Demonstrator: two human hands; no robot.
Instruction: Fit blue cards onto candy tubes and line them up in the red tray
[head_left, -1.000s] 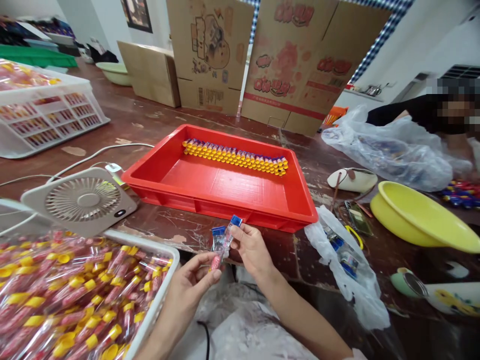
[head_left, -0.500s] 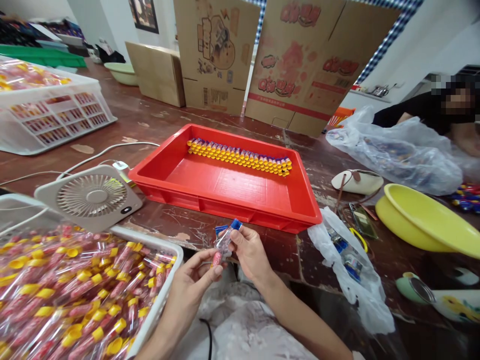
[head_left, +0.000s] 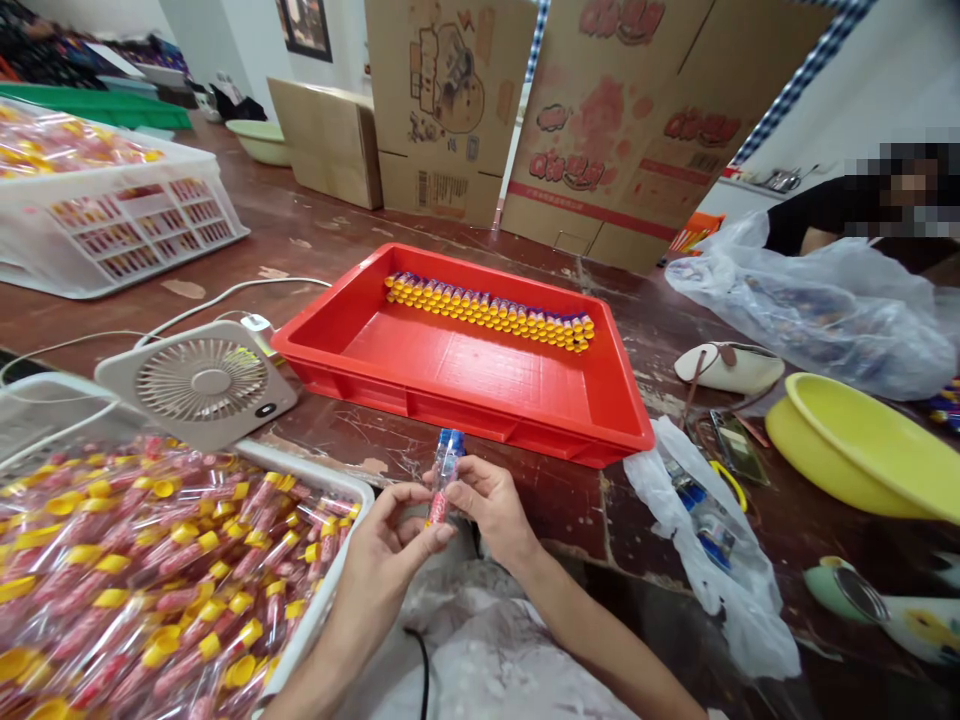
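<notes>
Before printed cardboard boxes (head_left: 637, 110), writing illegible, both hands pinch a blue-capped tube (head_left: 444, 478).

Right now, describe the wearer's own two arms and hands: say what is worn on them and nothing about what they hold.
Both arms are bare from the bottom edge of the picture to the fingertips. The left hand and the right hand wear no gloves, and no sleeve, ring, watch or bracelet shows. The fingernails are short and plain. No markings or cables are on either arm.
</notes>
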